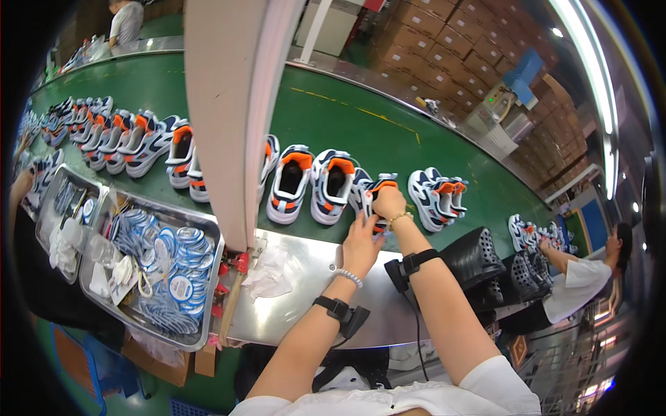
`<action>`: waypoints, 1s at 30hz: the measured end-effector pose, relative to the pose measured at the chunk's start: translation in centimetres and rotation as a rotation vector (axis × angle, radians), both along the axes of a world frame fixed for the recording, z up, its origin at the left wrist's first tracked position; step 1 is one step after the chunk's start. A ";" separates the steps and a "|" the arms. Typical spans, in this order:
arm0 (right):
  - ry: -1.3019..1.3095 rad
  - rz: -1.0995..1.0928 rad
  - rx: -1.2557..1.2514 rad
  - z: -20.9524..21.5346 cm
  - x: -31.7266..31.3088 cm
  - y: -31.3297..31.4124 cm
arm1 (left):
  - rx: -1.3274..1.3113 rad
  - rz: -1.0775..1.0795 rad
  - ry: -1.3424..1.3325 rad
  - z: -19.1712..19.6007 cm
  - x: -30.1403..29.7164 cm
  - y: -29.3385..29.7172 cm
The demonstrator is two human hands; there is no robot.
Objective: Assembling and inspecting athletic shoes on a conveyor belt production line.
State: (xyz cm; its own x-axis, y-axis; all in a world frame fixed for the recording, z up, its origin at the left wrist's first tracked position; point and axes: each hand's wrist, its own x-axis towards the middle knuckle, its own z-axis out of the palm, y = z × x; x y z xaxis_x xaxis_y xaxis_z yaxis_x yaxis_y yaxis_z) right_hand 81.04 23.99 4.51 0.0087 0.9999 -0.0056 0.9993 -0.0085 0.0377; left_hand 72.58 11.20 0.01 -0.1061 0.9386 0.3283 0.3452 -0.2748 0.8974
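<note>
A white, navy and orange sneaker point(360, 192) is between my two hands at the near edge of the green belt. My right hand point(390, 202) is closed on its upper, around the orange-lined opening, and covers much of it. At the shoe's near lower end, my left hand point(362, 244) grips it with the fingers pointing away from me. Just left of it stand two matching sneakers, an upright one point(331, 186) and another point(289, 184) farther left. On the right, another group of sneakers point(435, 200) stands close together on the belt.
A pale pillar point(232, 118) rises left of me. Beside it, a metal tray point(211, 305) holds many round blue-and-white tags. Crumpled white paper point(269, 274) lies on the steel ledge point(312, 305). Black perforated objects point(472, 256) stand at right, near a co-worker point(583, 277) handling shoes.
</note>
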 end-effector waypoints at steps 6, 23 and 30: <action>0.163 0.088 0.070 2.3 -2.8 -3.4 | -0.062 0.074 0.067 -1.6 -2.1 0.2; 0.515 0.236 0.568 2.4 -3.1 -7.4 | 0.157 0.109 0.103 0.2 -2.9 1.1; 0.733 0.839 0.405 13.4 8.3 -28.1 | 0.232 0.397 0.472 -1.7 -4.6 0.6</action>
State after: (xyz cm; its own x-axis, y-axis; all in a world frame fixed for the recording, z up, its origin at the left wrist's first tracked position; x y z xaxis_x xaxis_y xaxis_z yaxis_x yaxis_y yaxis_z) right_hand 89.30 -4.10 17.93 -0.5239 0.6220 0.5819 0.4803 0.7800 -0.4012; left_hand 67.94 11.82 -1.74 -0.2246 0.7570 0.6136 0.8024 -0.2136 0.5573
